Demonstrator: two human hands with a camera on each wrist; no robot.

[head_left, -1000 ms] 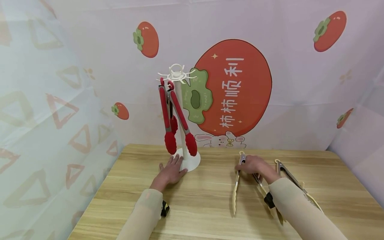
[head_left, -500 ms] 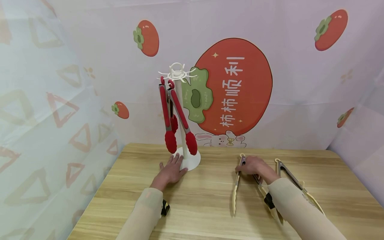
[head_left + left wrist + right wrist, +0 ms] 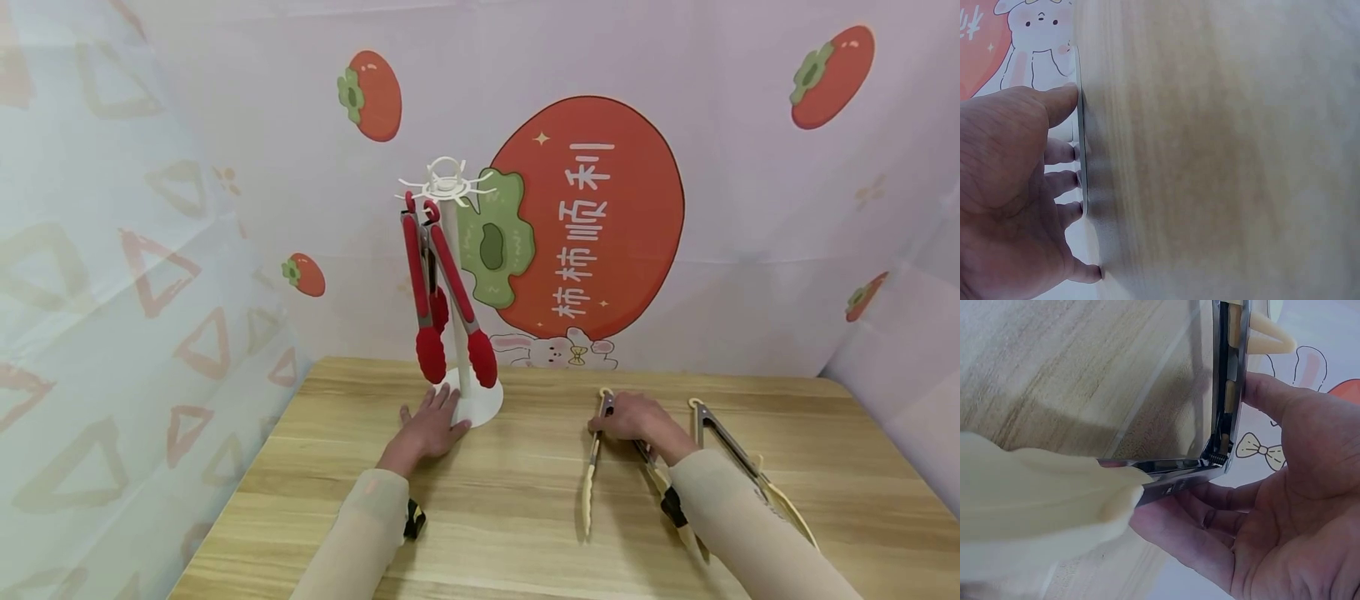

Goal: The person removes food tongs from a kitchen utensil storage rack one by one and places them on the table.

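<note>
My left hand (image 3: pixel 431 425) lies with fingers spread on the white round base (image 3: pixel 487 408) of an upright stand. Its fingertips and thumb meet the base's edge (image 3: pixel 1082 144) in the left wrist view. Two red-handled tongs (image 3: pixel 450 275) hang by their loops from hooks on the stand's left. On the right, my right hand (image 3: pixel 632 417) grips a spread pair of cream-tipped tongs (image 3: pixel 589 487) near the hinge. In the right wrist view, thumb and fingers hold the two metal arms around the spring hinge (image 3: pixel 1216 459), and a cream tip (image 3: pixel 1041 506) fills the lower left.
Another pair of cream-tipped tongs (image 3: pixel 731 442) lies spread on the wooden table (image 3: pixel 510 533), right of my right hand and partly behind the sleeve. White hooks (image 3: pixel 447 187) ring the stand's top. A persimmon-printed backdrop (image 3: pixel 750 250) closes off the table's back.
The loop end of the held tongs has come slightly nearer to me, with the right hand shifting a little. The left hand stays on the base.
</note>
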